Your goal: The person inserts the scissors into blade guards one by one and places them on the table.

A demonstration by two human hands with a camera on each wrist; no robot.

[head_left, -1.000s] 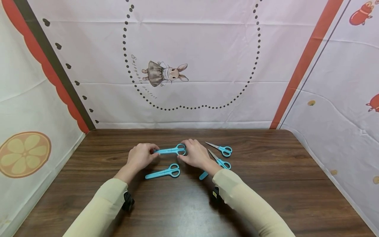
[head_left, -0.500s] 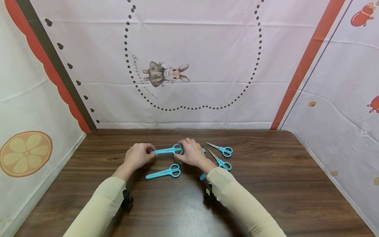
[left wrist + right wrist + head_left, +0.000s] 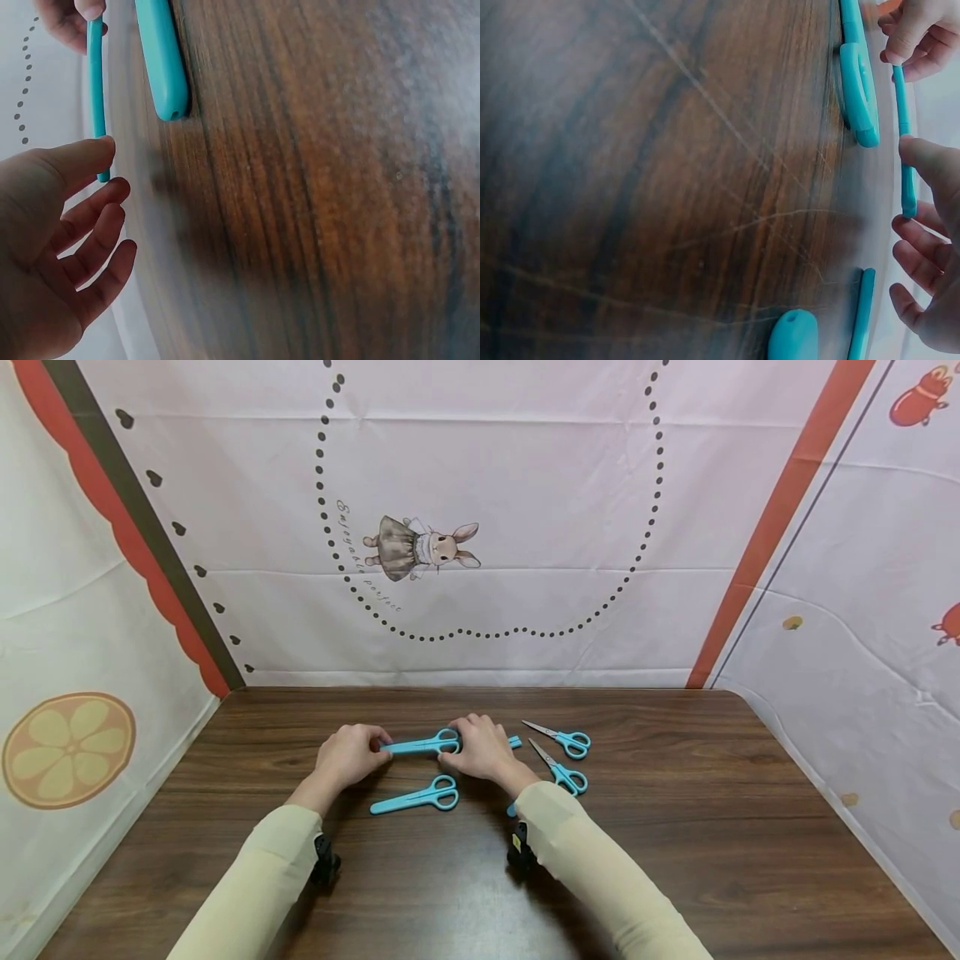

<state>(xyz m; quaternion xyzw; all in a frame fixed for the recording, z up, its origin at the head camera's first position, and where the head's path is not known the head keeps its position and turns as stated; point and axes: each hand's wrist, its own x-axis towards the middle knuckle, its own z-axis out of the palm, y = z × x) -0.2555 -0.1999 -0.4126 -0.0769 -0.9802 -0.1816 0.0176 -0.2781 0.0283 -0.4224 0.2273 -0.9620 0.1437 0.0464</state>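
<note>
Scissors (image 3: 417, 747), sheathed by the look of it, up over the far tabletop (image 3: 712, 827) — left hand's (image 3: 347, 757) fingers pinching the tip (image 3: 103, 176), right hand's (image 3: 483, 750) the handles (image 3: 907, 196) — one covered pair (image 3: 412, 797) lying nearer, two bare-bladed pairs (image 3: 559, 737) rightward seemingly left to cover.

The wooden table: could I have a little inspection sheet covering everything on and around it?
Surface: wooden table, brown, streaky grain.
Job's things: covered blue scissors, held at both ends.
Clutter: second covered pair, nearer the person; at right, two bare-bladed scissors and two blue pieces, partly hidden.
Left hand: pinches the covered tip.
Right hand: grips the handle end.
Cables: nothing seen.
Surroundings: printed white cloth behind and at both sides.
</note>
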